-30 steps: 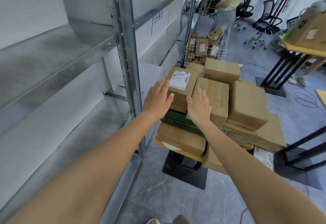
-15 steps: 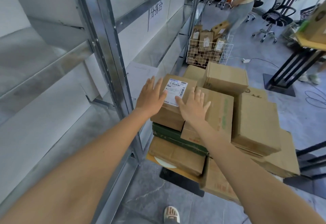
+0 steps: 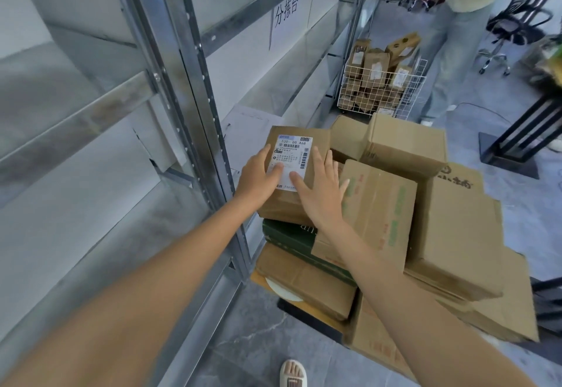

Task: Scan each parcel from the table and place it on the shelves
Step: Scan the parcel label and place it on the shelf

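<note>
- Both hands lie on a labelled parcel that tops the near-left corner of a heap of cardboard boxes.
- The left hand rests flat on the parcel's left side, thumb across the white shipping label.
- The right hand lies flat on its right side, fingers spread.
- A dark green box sits directly beneath the parcel.
- Metal shelves stand just left of the heap.
- A wire basket of packages stands beyond, beside a person.

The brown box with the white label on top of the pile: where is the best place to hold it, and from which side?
Probably by its two long side faces, one hand each, coming from above. The labelled box lies flat on the green box; its left side is free, and both hands, left and right, already rest flat on top.
</note>
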The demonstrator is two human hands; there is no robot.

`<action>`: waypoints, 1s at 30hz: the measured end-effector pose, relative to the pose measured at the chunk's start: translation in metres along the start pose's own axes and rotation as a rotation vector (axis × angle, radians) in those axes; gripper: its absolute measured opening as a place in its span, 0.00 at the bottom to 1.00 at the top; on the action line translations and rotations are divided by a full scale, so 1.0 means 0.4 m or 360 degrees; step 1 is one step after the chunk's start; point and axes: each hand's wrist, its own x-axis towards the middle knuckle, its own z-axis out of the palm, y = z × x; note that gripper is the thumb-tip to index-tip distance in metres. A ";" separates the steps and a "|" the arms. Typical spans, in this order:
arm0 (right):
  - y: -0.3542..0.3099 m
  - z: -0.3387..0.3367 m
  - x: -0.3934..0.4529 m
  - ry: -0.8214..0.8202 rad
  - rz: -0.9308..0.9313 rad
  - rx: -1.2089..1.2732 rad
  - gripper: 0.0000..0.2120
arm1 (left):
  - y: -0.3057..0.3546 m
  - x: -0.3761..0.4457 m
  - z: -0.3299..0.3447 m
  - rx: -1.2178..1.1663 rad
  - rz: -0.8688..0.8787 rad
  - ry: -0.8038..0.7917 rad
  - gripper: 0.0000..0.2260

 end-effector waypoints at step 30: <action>-0.179 -0.017 -0.113 -0.0698 -0.0377 0.0914 0.45 | -0.048 -0.290 -0.143 -0.0855 -0.0177 0.0815 0.24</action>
